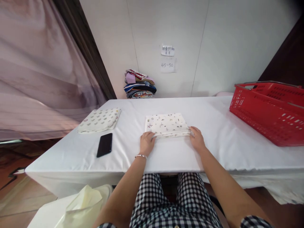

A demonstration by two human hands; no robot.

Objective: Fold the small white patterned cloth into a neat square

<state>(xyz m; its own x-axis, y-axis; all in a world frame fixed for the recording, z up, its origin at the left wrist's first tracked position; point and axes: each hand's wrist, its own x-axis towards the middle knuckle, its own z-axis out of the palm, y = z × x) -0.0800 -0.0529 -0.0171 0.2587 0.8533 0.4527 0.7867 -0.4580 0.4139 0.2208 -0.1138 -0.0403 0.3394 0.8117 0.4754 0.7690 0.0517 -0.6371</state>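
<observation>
The folded patterned cloth (167, 125) lies flat near the middle of the white worktop (213, 148), just ahead of the person. The left hand (146, 143) rests at its 7 o'clock corner and the right hand (197, 139) at its 5 o'clock corner; the fingers (152, 134) of both are curled onto the near edge of the stacked layers, pinching or pressing it, though how tightly cannot be told. A thin bracelet (141, 155) sits on the left wrist.

To do this well, I judge both hands should keep even pressure along that near edge so the layers stay squared, and smooth outward from the centre rather than dragging the bundle.

At 9 o'clock from the cloth lies a second folded cloth (99, 120) with a grey print, and a black phone (104, 144) sits nearer, at 8 o'clock. A red basket (268, 110) stands at 3 o'clock. At 12 o'clock, against the pale wall, is a pile of coloured fabrics (139, 84) below two paper notes (167, 58). A sheer curtain (35, 72) hangs at far left.
</observation>
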